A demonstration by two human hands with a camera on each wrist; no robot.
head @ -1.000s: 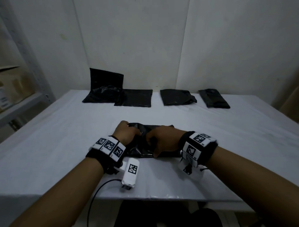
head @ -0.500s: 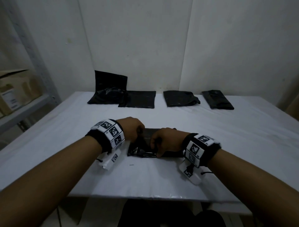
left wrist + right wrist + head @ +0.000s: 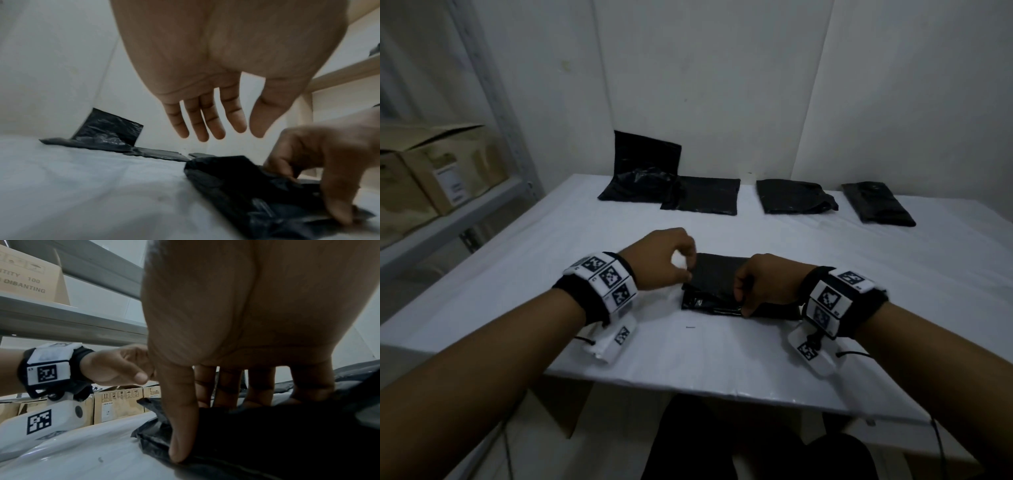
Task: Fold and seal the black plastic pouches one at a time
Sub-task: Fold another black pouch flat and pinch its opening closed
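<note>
A black plastic pouch (image 3: 714,277) lies folded on the white table (image 3: 534,281) in front of me. My right hand (image 3: 739,301) grips its right part, thumb at the near edge and fingers over the top fold. The right wrist view shows that thumb (image 3: 180,434) pushed down against the pouch (image 3: 277,434). My left hand (image 3: 686,270) hovers at the pouch's left edge and holds nothing. In the left wrist view its fingers (image 3: 213,129) hang free in the air above the pouch (image 3: 236,183), apart from it.
Several other black pouches lie along the back of the table: one propped against the wall (image 3: 643,171), then flat ones (image 3: 702,200), (image 3: 794,202), (image 3: 876,204). A metal shelf with cardboard boxes (image 3: 445,171) stands at the left. The table's front edge (image 3: 722,387) is close below my wrists.
My left hand has let go of the pouch and lifted off to its left side. The pouch now lies folded flatter, with my right hand still holding it.
</note>
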